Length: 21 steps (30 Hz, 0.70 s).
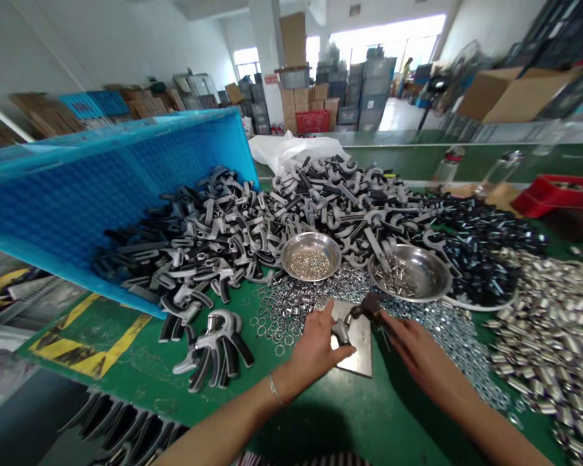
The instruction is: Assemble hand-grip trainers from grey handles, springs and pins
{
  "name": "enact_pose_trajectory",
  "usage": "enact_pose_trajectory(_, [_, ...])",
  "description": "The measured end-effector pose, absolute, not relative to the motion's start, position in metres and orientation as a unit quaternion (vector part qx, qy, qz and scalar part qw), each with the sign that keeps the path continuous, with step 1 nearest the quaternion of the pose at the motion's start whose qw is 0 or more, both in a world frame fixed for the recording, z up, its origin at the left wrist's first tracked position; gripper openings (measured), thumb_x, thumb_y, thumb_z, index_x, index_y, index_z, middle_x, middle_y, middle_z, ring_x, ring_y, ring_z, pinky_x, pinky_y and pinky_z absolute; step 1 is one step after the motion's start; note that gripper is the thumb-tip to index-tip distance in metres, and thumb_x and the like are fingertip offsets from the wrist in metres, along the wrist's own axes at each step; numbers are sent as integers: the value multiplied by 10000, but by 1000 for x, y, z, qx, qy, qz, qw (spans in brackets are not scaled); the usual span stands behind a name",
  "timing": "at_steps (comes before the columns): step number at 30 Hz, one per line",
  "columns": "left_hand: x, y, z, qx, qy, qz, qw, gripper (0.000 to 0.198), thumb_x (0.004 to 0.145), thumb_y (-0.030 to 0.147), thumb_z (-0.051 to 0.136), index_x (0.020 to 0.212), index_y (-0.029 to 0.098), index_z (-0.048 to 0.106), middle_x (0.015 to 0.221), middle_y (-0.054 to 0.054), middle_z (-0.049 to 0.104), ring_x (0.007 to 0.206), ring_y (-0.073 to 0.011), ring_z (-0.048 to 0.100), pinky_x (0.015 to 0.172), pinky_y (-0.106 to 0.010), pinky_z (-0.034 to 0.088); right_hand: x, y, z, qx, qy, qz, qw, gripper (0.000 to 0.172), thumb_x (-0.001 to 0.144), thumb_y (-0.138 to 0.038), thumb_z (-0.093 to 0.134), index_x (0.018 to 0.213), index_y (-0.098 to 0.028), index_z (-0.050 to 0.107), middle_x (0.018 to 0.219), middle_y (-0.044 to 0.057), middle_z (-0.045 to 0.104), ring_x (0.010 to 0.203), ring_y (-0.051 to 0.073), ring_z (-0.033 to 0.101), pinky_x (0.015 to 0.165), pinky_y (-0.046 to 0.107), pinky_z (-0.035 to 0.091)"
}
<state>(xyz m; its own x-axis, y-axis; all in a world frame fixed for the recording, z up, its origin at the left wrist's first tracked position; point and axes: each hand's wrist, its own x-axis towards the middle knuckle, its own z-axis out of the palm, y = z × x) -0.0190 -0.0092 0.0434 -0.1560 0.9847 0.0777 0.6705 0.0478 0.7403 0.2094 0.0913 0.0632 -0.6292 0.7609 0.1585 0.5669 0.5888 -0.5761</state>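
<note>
Left hand (320,346): I see the fingers curled, with thumb and forefinger pinching a small grey metal fitting (341,331) against a flat, dull steel plate (360,359) on the matte green tabletop (393,414).

Right hand (412,349): fingers folded around the thin shaft of a dark-headed hammer-like tool (368,305), whose head sits just above the fitting. I cannot tell whether it touches.

Left of the hands lies a small cluster of assembled hand grips with coiled springs and grey-black rubbery handles (218,346). Around the plate is a loose scatter of thin bright metal rings (279,314).

Behind these stand two shallow polished steel dishes. The left dish (311,255) holds fine shiny bits and the right dish (411,272) holds short pins.

To the right is a heap of short silvery cylinders (554,323), and beyond it a mound of small glossy black parts (480,243).

Further back, a big pile of curved grey-and-black handles (252,213) spills from a tipped blue ribbed plastic crate (102,188). A red plastic tray (563,194) sits far right.
</note>
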Motion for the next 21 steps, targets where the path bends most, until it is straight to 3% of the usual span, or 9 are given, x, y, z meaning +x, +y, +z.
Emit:
enact_pose_trajectory(3, [-8,-29,48,579,661,403,255,903,780,388,760,1502,189,255,1215,-125,558,1138,-280,531,1040,-489,421,196,84,69,-402,-819,332,239,471,927,-433,519,1348,-228,573,1218,141,654,1128,303,614,1005,507,458])
enact_pose_trajectory(6, [-1,-46,48,605,630,413,256,892,770,428,771,1485,218,281,1256,-130,534,1175,-295,514,1052,-510,416,176,75,73,-364,-715,571,173,366,951,-464,503,1169,-201,633,890,57,696,808,214,675,752,351,558])
enact_pose_trajectory(8, [-5,-48,52,638,615,382,262,944,743,469,789,1493,215,275,1294,-145,517,1200,-312,494,1055,-521,415,169,70,71,-344,-687,617,174,293,931,-461,546,995,-195,650,790,21,664,713,185,650,663,296,542])
enact_pose_trajectory(11, [-21,-25,72,693,589,330,252,945,751,536,762,1499,205,291,1359,-156,481,1245,-312,456,1060,-496,418,174,67,60,-357,-741,505,262,191,886,-396,626,944,-216,656,894,35,685,828,203,661,758,309,544])
enact_pose_trajectory(13, [-34,14,93,729,578,306,201,647,883,488,633,1432,220,423,1338,-128,508,1241,-278,460,1063,-463,409,185,65,52,-336,-791,414,300,164,891,-337,622,1012,-240,674,1007,62,698,958,230,662,866,349,539])
enact_pose_trajectory(15, [-43,67,112,755,582,275,120,363,999,322,449,1338,225,535,1251,-95,582,1184,-237,503,1062,-444,388,195,61,47,-310,-819,348,336,203,893,-287,614,1086,-259,669,1077,82,699,1039,249,655,919,384,535])
enact_pose_trajectory(18, [-42,154,125,818,540,197,32,400,968,91,368,1289,207,577,1267,-86,610,1213,-225,511,1040,-424,379,204,55,45,-321,-811,307,381,239,887,-270,607,1121,-272,657,1101,98,709,1046,271,668,916,416,549])
enact_pose_trajectory(21, [-22,215,120,857,497,134,-16,375,938,72,419,1245,197,596,1297,-93,603,1296,-212,469,1082,-405,335,206,52,40,-374,-777,377,338,219,870,-337,619,1075,-289,680,1046,93,737,969,280,697,869,403,565])
